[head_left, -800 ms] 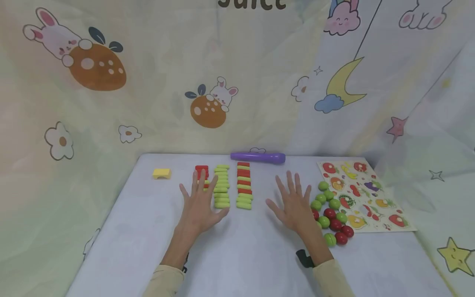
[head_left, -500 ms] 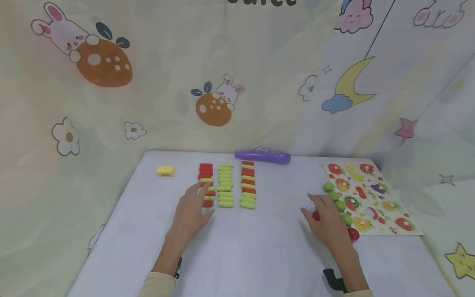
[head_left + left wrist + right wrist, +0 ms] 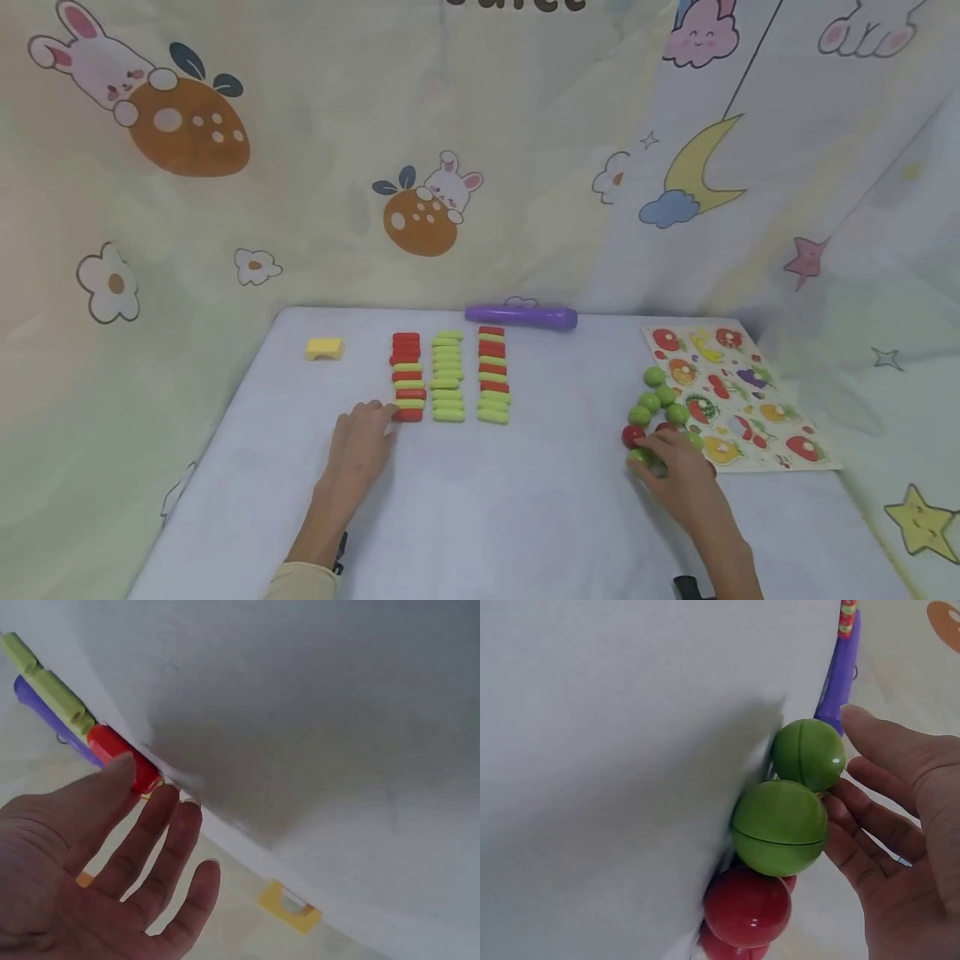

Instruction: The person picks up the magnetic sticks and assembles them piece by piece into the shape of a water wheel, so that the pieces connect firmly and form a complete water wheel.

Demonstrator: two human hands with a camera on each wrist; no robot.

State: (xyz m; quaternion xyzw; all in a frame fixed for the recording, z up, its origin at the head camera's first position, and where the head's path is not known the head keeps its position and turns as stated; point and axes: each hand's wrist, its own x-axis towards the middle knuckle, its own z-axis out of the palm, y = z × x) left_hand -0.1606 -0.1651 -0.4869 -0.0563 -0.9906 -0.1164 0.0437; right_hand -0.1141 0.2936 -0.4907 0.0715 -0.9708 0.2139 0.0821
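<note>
My left hand [image 3: 362, 446] is at the near end of a column of red and green toy sticks [image 3: 408, 377]. In the left wrist view its thumb overlaps the end red stick [image 3: 106, 742], while the other fingers lie loosely bent; contact is hard to tell. My right hand [image 3: 684, 471] is at the near side of a cluster of green and red balls, partly hiding it. A grooved green ball [image 3: 780, 829], another green ball [image 3: 810, 754] and a red ball [image 3: 748, 906] lie before its loosely bent fingers, the thumb apart from them.
Beside the left column run an all-green column [image 3: 447, 375] and a mixed column [image 3: 493, 375]. A purple tube [image 3: 521, 317] lies along the back edge. A yellow arch block [image 3: 324, 349] sits back left, and a fruit-picture board [image 3: 750, 400] lies at the right, under the cluster's edge.
Both hands were spread above the table and have come down. The left moved toward me to the near end of its column; the right moved rightward onto the balls.
</note>
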